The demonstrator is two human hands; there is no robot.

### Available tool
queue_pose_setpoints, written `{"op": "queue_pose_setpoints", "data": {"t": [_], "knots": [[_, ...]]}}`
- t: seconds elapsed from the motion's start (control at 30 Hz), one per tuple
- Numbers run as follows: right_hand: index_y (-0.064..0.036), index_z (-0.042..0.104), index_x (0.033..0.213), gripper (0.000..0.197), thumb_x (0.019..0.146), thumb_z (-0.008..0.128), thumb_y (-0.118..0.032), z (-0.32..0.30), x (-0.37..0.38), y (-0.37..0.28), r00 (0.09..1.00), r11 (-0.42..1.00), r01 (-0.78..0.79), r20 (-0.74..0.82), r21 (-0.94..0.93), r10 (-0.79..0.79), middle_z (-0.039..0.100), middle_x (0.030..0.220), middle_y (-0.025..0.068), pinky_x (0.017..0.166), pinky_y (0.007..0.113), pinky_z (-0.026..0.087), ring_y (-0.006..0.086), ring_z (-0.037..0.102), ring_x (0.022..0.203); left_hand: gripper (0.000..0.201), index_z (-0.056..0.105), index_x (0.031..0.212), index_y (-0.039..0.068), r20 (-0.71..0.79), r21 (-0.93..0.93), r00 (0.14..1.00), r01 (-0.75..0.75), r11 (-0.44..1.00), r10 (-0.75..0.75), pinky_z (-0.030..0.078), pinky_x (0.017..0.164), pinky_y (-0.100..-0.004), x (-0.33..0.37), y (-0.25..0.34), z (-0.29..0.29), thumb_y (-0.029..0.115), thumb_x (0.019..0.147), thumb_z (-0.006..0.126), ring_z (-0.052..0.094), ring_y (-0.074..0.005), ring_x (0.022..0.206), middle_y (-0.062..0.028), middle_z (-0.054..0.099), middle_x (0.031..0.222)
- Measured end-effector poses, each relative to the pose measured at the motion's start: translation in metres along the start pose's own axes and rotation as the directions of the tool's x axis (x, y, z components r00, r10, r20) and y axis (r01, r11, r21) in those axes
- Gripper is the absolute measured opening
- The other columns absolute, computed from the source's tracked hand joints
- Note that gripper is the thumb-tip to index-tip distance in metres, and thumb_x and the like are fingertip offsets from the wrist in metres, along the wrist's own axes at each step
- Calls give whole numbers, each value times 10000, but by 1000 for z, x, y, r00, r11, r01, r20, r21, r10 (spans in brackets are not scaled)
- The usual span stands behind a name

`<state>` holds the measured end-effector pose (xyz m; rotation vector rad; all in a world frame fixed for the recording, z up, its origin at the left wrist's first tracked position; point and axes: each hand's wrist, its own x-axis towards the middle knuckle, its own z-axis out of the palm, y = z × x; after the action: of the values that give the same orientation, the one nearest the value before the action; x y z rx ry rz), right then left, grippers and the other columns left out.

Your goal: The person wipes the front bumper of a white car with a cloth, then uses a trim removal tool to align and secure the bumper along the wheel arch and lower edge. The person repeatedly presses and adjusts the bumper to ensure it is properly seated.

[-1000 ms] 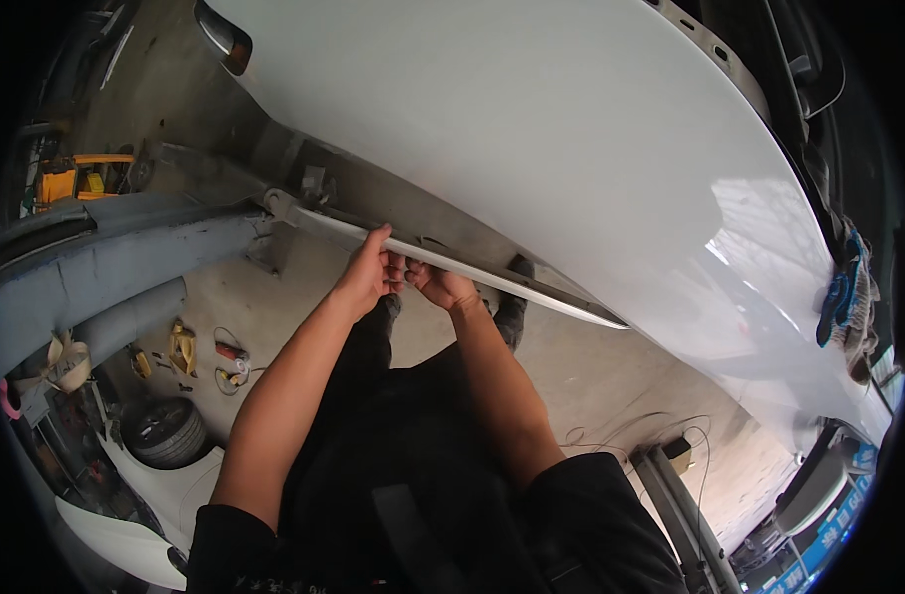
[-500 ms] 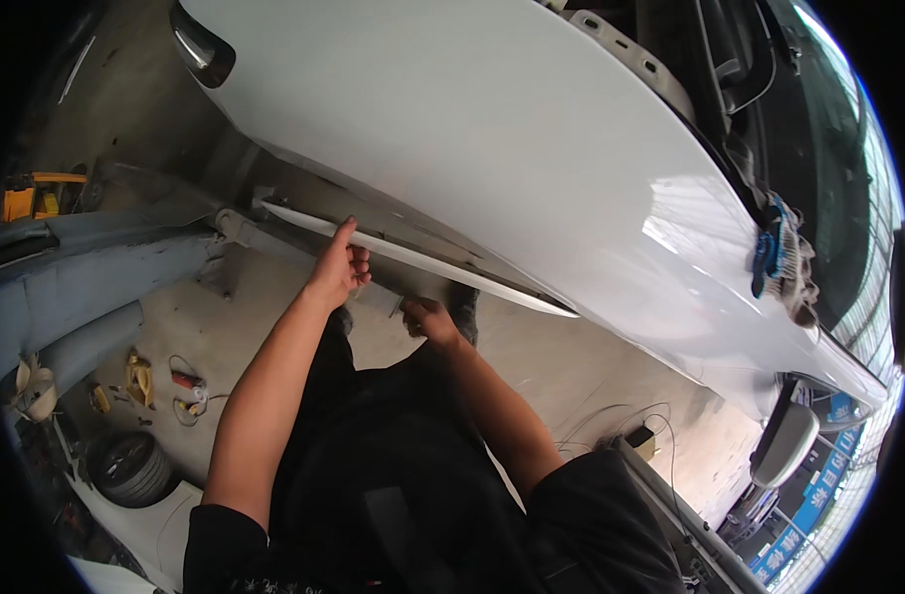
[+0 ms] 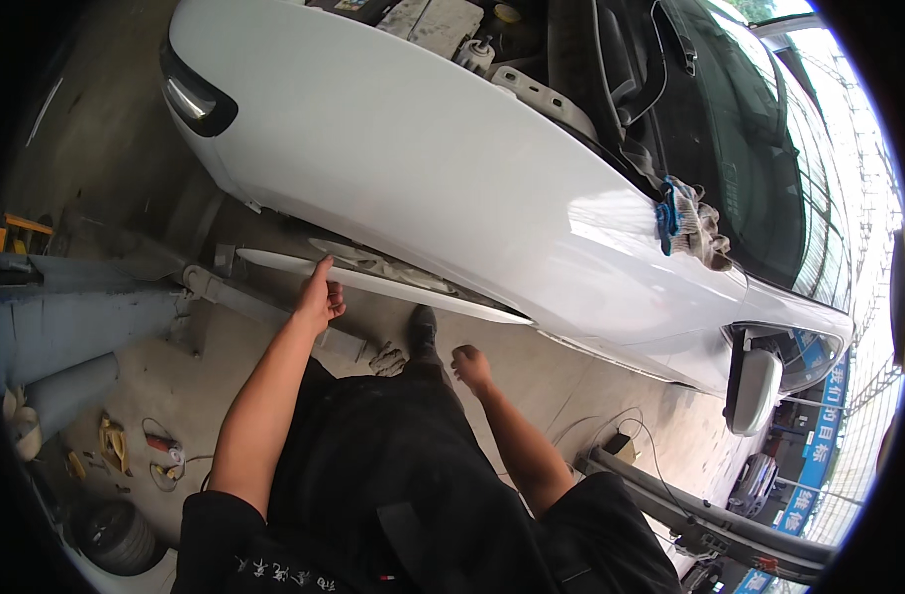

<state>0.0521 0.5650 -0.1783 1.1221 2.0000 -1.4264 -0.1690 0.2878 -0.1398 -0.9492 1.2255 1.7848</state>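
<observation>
My left hand [image 3: 320, 299] is at the near edge of a long, narrow white panel [image 3: 413, 290], its thumb side against the panel and its fingers curled. The panel runs beside the flank of a white car [image 3: 403, 129], and a spoked wheel [image 3: 373, 264] shows in the gap between them. Lower and to the right, my right hand [image 3: 470, 367] hangs apart from the panel with its fingers curled in. Whatever it holds, if anything, is hidden.
Work gloves [image 3: 688, 226] lie on the car below the windshield. The hood area is open. A side mirror [image 3: 754, 391] juts out at right. Grey-blue lift parts [image 3: 76, 322] stand at left, above a tire [image 3: 114, 535] and cabled tools [image 3: 163, 445]. A crumpled grey thing [image 3: 386, 359] is near my shoe.
My view has shifted, showing more of the engine bay and windshield. My right hand has moved right, away from the panel. My left hand has stayed at the panel's edge.
</observation>
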Motion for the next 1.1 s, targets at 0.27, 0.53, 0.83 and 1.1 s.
{"op": "queue_pose_setpoints", "data": {"t": [0.27,0.53,0.83,1.1], "knots": [[28,597,920,261,824,498,-193,-58,4,48,993,997,-73,96,22,70,589,704,91,469,287,460,157,535,528,422,502,783,107,-41,30,999,-32,999,33,408,423,-285,13,-2,14,523,798,575,424,-110,455,4,474,602],[-8,646,766,265,779,552,-255,-59,52,78,840,717,483,499,-502,-216,632,812,201,688,367,460,265,613,775,408,507,947,88,-116,-71,968,-230,971,221,433,446,-261,-42,-37,7,476,833,558,486,-96,497,-5,547,677],[-107,611,939,299,695,556,-270,-42,47,52,456,108,878,883,-467,115,620,787,205,719,444,470,386,596,827,301,553,869,33,-253,342,920,-203,917,298,448,532,-309,-90,-267,-105,325,805,588,552,-165,600,-72,581,736],[-3,645,842,367,783,529,-346,53,-3,86,687,76,703,703,-707,184,638,802,176,597,370,504,275,632,701,412,651,876,29,-386,575,865,-45,817,319,484,689,-429,-125,-440,-269,401,735,544,622,-333,782,-180,642,827]]}}
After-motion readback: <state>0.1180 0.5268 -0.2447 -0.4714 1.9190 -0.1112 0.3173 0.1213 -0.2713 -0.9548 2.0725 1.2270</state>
